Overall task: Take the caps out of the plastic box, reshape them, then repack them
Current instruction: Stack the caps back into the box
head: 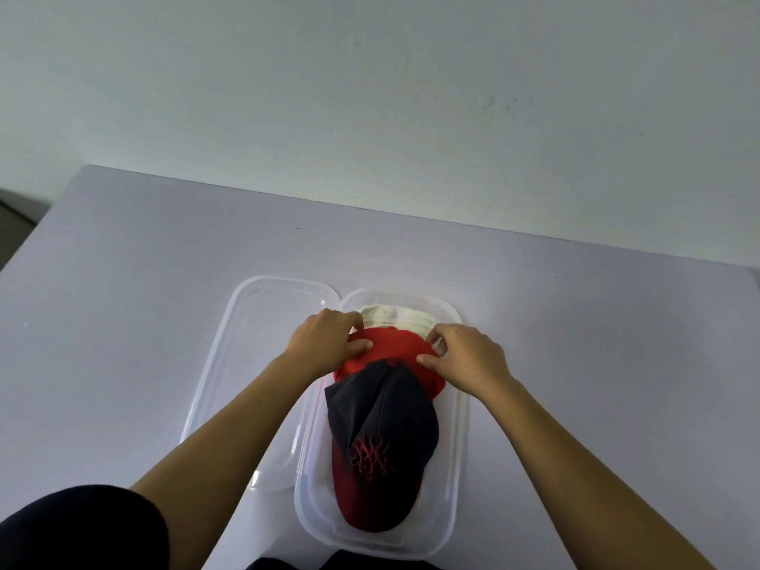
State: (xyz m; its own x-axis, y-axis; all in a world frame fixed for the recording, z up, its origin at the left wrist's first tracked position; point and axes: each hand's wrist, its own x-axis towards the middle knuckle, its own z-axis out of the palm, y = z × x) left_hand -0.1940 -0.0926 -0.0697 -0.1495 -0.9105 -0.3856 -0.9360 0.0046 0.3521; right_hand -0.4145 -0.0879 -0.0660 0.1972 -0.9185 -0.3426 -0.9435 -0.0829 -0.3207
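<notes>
A clear, oblong plastic box point(460, 466) with rounded corners sits on a pale grey table point(123, 261), its long axis running from six to twelve o'clock. Its clear plastic lid point(230, 355) lies flat just beside it at nine o'clock, edges touching. Three caps are stacked in a row inside the box: a dark navy cap with red stitched lettering and a dark red brim point(382, 442) nearest at six o'clock, a bright red cap point(390, 347) partly under it in the middle, and a cream cap point(395, 318) at the twelve o'clock end. The left hand point(325, 343) pinches the red cap's rim from nine o'clock, thumb on top and fingers curled over the far edge. The right hand point(464, 355) grips the same cap from three o'clock, fingers closed on the fabric.
</notes>
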